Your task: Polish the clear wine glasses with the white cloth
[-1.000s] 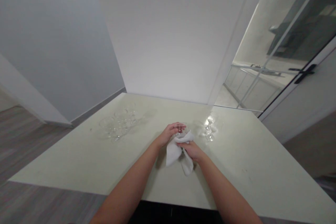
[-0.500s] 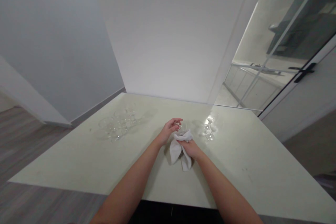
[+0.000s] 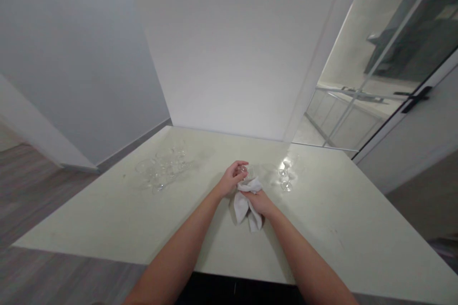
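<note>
My left hand [image 3: 232, 177] is closed around part of a clear wine glass [image 3: 244, 170] above the middle of the pale table [image 3: 107, 219]. Just to its right, my right hand [image 3: 258, 200] grips a white cloth [image 3: 243, 206], whose upper folds lie against the glass. Two loose ends of the cloth hang down toward me. The glass is see-through and partly covered by the fingers and cloth, so its full outline is hard to make out.
Several clear stemmed glasses [image 3: 161, 171] stand grouped on the table's left side. To the right of my hands are more clear glasses [image 3: 285, 185]. A white wall [image 3: 229, 66] rises behind the table, with a glass-paned door [image 3: 358, 90] at right.
My left fingers have closed more around the glass. The cloth and my right hand have shifted only slightly.
</note>
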A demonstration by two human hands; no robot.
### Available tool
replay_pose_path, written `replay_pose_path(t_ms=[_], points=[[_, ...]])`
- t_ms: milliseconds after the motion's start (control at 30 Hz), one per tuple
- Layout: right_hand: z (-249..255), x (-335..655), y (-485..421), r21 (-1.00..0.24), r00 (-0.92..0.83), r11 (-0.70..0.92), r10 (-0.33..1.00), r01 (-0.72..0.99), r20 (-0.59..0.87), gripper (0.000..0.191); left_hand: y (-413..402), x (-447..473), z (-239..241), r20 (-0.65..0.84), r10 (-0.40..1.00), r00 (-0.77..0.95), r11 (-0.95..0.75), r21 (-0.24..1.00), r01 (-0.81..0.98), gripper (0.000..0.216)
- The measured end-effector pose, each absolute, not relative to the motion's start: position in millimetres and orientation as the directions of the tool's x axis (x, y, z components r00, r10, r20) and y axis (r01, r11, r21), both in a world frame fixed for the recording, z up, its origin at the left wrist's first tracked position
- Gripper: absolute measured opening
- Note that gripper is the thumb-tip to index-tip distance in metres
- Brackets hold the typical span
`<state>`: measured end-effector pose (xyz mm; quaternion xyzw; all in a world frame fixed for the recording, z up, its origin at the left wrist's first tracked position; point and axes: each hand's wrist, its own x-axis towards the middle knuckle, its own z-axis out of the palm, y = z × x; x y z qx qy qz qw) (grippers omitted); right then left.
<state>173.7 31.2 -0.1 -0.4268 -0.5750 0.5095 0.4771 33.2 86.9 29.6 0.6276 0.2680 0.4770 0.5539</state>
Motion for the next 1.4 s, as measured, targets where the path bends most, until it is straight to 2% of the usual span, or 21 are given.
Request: replay_pose_path(t_ms=[167, 333, 567, 667, 867, 967, 1067, 1133, 1200, 1300, 1400], points=[[-1.4, 174.0, 31.7, -0.994, -0.168, 0.110, 0.980, 0.023, 0.105, 0.037, 89.6, 32.3, 25.8, 0.349, 0.807, 0.476, -0.213, 0.925, -0.315, 0.057], [-0.2, 173.4, 31.3, -0.994, -0.182, 0.113, 0.977, -0.004, 0.112, 0.032, 85.9, 35.3, 26.5, 0.304, 0.866, 0.397, -0.235, 0.948, -0.214, 0.054], [-6.7, 173.4, 34.3, -0.989, -0.162, 0.143, 0.976, -0.027, 0.145, 0.033, 82.8, 34.2, 32.4, 0.331, 0.814, 0.478, -0.217, 0.935, -0.279, 0.050], [-7.7, 174.4, 35.1, -0.989, -0.151, 0.149, 0.977, -0.017, 0.150, 0.033, 80.3, 36.7, 32.4, 0.332, 0.818, 0.469, -0.245, 0.940, -0.239, 0.054], [-6.7, 172.6, 36.5, -0.986, -0.158, 0.163, 0.975, 0.021, 0.157, 0.031, 82.9, 40.1, 25.0, 0.301, 0.899, 0.318, -0.290, 0.953, -0.084, 0.061], [-5.9, 172.0, 35.8, -0.987, -0.153, 0.160, 0.975, -0.034, 0.163, 0.034, 85.1, 38.2, 24.9, 0.303, 0.887, 0.347, -0.250, 0.949, -0.190, 0.057], [-4.1, 173.1, 32.1, -0.991, -0.165, 0.036, 0.985, -0.127, 0.057, 0.040, 83.9, 36.9, 28.6, 0.315, 0.846, 0.430, -0.170, 0.924, -0.343, 0.053], [-2.5, 173.7, 29.4, -0.986, -0.179, -0.037, 0.984, -0.165, -0.007, 0.042, 81.3, 37.6, 31.5, 0.314, 0.829, 0.463, -0.135, 0.916, -0.379, 0.054], [-1.5, 173.6, 27.8, -0.984, -0.185, -0.037, 0.983, -0.176, -0.004, 0.041, 78.6, 39.3, 33.6, 0.287, 0.835, 0.469, -0.117, 0.926, -0.359, 0.054], [-2.5, 172.6, 29.0, -0.982, -0.164, -0.030, 0.986, -0.187, 0.001, 0.036, 78.7, 41.4, 33.8, 0.269, 0.879, 0.394, -0.152, 0.941, -0.304, 0.051], [-4.9, 172.5, 34.2, -0.962, -0.093, -0.107, 0.992, -0.253, -0.086, 0.031, 86.1, 39.0, 31.2, 0.292, 0.938, 0.189, -0.231, 0.929, -0.291, 0.048]])
